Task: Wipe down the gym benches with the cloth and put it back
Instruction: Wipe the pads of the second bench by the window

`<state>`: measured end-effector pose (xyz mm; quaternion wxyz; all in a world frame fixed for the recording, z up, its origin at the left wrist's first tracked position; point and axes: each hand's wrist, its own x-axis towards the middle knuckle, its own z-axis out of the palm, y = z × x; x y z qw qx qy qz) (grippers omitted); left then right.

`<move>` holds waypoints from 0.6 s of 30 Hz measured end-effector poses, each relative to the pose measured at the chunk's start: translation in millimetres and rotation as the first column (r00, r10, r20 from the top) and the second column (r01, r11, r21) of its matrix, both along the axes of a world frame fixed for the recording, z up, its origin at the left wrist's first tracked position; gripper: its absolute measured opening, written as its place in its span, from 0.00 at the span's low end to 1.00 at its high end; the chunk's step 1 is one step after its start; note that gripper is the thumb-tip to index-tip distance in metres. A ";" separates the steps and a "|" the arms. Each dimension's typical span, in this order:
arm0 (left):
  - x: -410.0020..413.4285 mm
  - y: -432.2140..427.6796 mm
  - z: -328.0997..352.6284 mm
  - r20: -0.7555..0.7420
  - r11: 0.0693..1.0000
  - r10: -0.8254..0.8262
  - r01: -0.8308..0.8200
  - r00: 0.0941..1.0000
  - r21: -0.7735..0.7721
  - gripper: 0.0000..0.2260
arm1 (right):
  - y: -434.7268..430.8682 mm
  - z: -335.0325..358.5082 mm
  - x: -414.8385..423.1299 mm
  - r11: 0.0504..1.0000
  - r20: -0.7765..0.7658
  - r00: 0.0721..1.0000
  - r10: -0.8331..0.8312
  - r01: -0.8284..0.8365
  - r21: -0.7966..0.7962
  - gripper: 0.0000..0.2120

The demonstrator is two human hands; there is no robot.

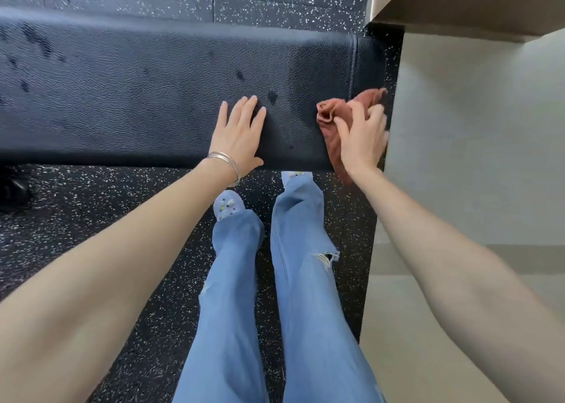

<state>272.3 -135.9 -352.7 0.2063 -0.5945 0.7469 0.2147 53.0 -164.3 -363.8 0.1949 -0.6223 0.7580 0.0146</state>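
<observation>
One black padded gym bench (159, 96) runs across the view, and it serves here as the counter; its textured vinyl carries several dark wet spots, thickest toward the 9 o'clock end, with a few more near the middle. A stitched seam crosses the pad close to its 3 o'clock end.

The left hand (237, 133) lies flat and open on the pad near its front edge, fingers spread toward 12 o'clock, with a set of thin silver bangles (227, 165) on the wrist. At 3 o'clock from it, apart from it, the right hand (362, 138) is closed around one rust-red cloth (331, 118), bunched at the bench's end; part of the cloth hangs over the front corner under the palm.

Just beyond the bench end, at 3 o'clock, a pale wall (474, 127) stands close, leaving only a narrow strip of floor between them. The black speckled rubber floor (107, 213) surrounds the bench. Two legs in light blue jeans (305, 280) stand at 6 o'clock, with two light blue shoes; one shoe (227, 205) shows small decorations, the other is half hidden under the bench edge.
</observation>
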 end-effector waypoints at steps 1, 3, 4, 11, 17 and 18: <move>6.3 0.1 0.4 -0.008 1.000 0.017 -0.017 1.000 -0.018 0.43 | -26.0 0.6 9.8 1.000 0.022 0.999 -0.030 0.030 0.008 0.14; 19.9 0.6 0.4 -0.015 0.997 0.057 -0.058 0.998 -0.055 0.43 | -72.6 0.6 29.3 0.991 0.088 0.989 -0.120 0.114 0.067 0.15; 27.2 1.8 -0.3 -0.016 0.994 0.087 -0.088 0.996 -0.065 0.42 | -88.4 -1.4 39.1 0.982 0.117 0.978 -0.172 0.160 0.099 0.16; 68.1 12.6 -12.0 -0.048 0.988 0.136 -0.139 0.990 -0.063 0.41 | 6.8 -13.4 85.9 0.996 -0.126 0.988 0.091 -0.087 0.033 0.23; 80.7 11.8 -15.9 -0.076 0.993 0.088 -0.093 0.993 -0.067 0.40 | 49.8 -13.8 50.6 0.864 -0.151 0.853 0.500 -0.502 0.026 0.20; 83.1 12.0 -16.0 -0.071 0.994 0.077 -0.082 0.995 -0.070 0.39 | 40.9 -13.7 44.7 0.903 -0.167 0.889 0.426 -0.428 0.027 0.20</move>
